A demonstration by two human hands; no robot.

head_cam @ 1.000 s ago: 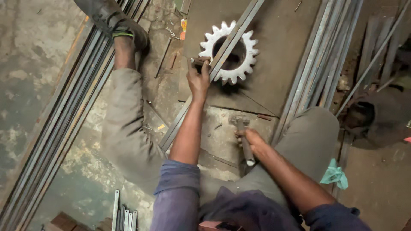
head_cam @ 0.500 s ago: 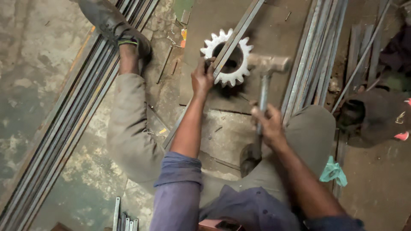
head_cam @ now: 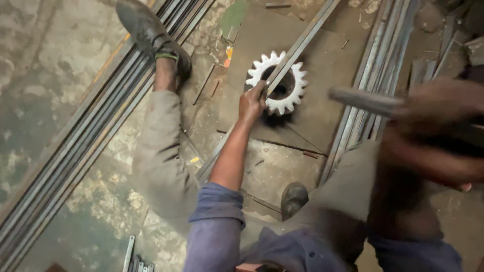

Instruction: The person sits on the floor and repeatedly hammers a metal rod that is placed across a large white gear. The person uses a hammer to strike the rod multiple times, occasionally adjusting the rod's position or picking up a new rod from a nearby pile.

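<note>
The left hand (head_cam: 252, 103) presses a long steel strip (head_cam: 297, 48) onto the white toothed gear (head_cam: 278, 83), so the gear's near-left side is blocked; bare brown plate (head_cam: 327, 108) lies open right of the gear; bundled bars (head_cam: 375, 75) wall off the far right; the right hand (head_cam: 433, 136), blurred and raised with a hammer (head_cam: 368, 102), fills the air near right; rods (head_cam: 85, 131) and an outstretched leg (head_cam: 161, 146) close the left.

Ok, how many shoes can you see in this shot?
2. One dark shoe is at top left, beside the long metal bars. The other shoe is low in the middle, tucked under the person's bent leg, partly hidden.
</note>
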